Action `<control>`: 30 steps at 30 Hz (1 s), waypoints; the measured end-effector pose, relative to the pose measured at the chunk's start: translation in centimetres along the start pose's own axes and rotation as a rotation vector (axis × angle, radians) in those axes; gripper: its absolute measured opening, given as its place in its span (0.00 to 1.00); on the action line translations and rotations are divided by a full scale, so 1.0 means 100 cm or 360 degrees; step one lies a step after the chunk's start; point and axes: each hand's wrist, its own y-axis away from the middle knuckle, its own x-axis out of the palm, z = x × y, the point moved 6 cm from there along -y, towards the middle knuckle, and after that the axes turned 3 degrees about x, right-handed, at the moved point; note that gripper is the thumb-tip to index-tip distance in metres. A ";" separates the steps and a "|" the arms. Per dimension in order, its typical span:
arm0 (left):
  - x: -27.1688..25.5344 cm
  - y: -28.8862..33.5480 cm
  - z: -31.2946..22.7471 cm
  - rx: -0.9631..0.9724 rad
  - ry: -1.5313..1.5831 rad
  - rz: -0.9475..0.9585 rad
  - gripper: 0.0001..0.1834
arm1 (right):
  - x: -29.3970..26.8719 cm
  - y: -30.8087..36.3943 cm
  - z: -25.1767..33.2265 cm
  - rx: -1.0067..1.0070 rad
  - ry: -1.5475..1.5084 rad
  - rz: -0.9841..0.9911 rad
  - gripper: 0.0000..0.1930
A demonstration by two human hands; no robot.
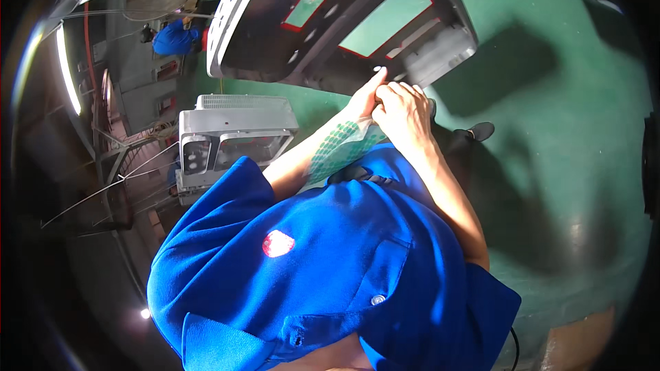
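Observation:
My left hand [364, 102] is closed at chest height, its thumb pointing up. From beneath it a clear sheet of round green stickers [331, 154] hangs along my left forearm. My right hand [408, 111] meets the left one, fingers curled in against it; whatever is between its fingertips is hidden. Just beyond both hands is a large dark panel [313, 62] with a white outer edge and rectangular cutouts rimmed in red. Its lower edge comes close to my fingers.
A grey-white machine housing [237, 124] with window openings stands at the left. Farther back, a person in blue [175, 38] works near a round table. Green floor [577, 165] stretches to the right, with a brown cardboard piece [579, 340] at lower right.

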 end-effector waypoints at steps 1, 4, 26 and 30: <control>0.003 0.001 -0.002 0.0061 0.0038 0.0059 0.24 | -0.002 -0.001 0.001 -0.0025 -0.0023 -0.0041 0.05; -0.014 -0.006 0.001 0.0032 0.0030 0.0001 0.26 | -0.001 -0.005 -0.003 0.0006 -0.0033 0.0086 0.08; -0.115 0.077 -0.058 0.0608 -0.0781 -0.0015 0.18 | 0.072 -0.041 -0.005 0.0549 -0.1254 0.0241 0.05; -0.145 0.079 -0.081 0.0655 -0.0557 -0.0183 0.13 | 0.100 -0.060 0.005 0.0357 -0.1248 -0.0049 0.04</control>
